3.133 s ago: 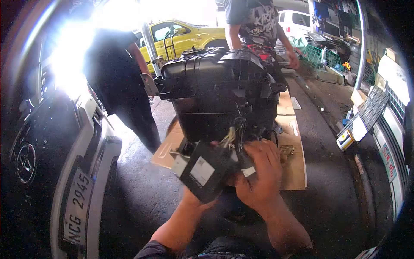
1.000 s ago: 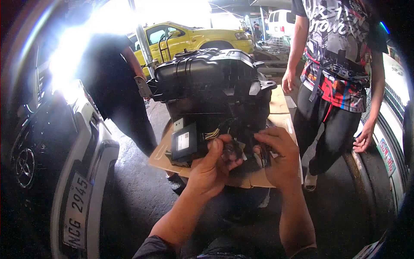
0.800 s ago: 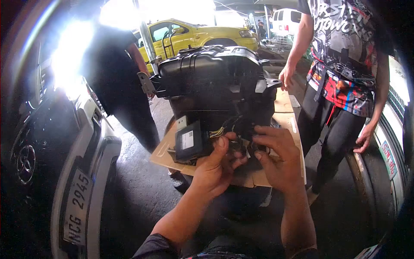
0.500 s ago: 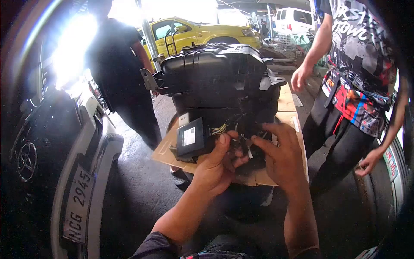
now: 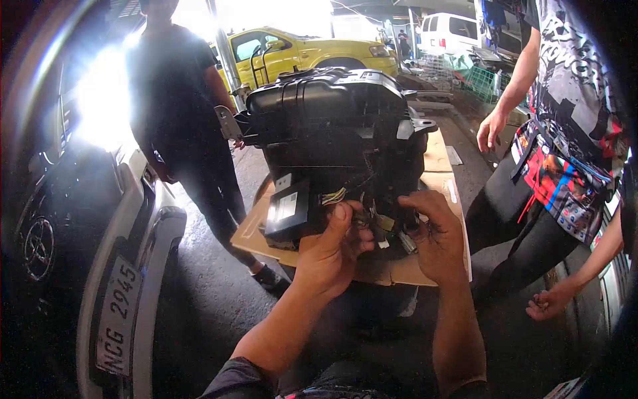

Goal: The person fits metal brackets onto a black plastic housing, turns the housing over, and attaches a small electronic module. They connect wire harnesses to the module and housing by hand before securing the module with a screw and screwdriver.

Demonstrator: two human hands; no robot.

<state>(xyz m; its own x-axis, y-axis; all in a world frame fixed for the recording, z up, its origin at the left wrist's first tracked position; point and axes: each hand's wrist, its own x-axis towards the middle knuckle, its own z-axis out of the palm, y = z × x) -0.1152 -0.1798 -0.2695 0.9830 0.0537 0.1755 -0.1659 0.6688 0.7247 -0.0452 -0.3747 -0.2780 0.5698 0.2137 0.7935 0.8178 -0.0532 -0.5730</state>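
A large black plastic housing (image 5: 332,133) with metal brackets sits in front of me. At its near left side is a black control module (image 5: 290,211) with a pale label, and yellowish wires (image 5: 333,197) come out of its right end. My left hand (image 5: 330,256) is closed round the wire bundle just right of the module, thumb on top. Small connectors (image 5: 384,223) hang between my two hands. Curled fingers of my right hand (image 5: 438,233) are at the right of these connectors; what they pinch is dark and cannot be made out.
Flattened cardboard (image 5: 438,166) lies under the housing. One person (image 5: 183,106) stands at the left, another (image 5: 565,120) at the right, arms lowered. A car's front bumper (image 5: 133,266) is close on my left. A yellow vehicle (image 5: 319,53) stands behind.
My right hand has shifted slightly and its fingers have curled, with more connectors showing between the hands. The module has tilted a little. The person at the right has moved rightward in view.
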